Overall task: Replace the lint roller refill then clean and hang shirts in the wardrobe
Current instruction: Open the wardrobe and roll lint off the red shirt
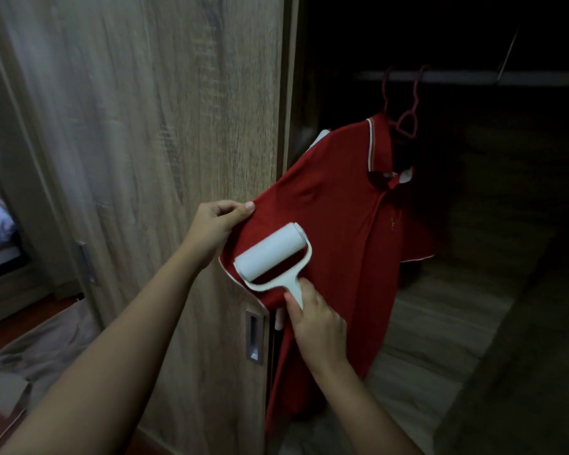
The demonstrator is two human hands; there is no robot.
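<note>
Pinching the sleeve of the red shirt [342,205] that hangs in the wardrobe [165,126], seen from the head view, the left hand [218,224] holds it taut while the right hand [317,323] grips the handle of the lint roller [273,256], whose roll rests on that sleeve; a hard tug or sticky stroke could drag the shirt off its hanger [406,123].

The picture is dim. Light lands on the roller [271,249] in the right hand [319,326], the shirt [335,208] under it, and the door [128,126] to its left. Right of the grip, the wardrobe [506,152] is nearly black. Everything looks soft, and lines bend near the edges.
</note>
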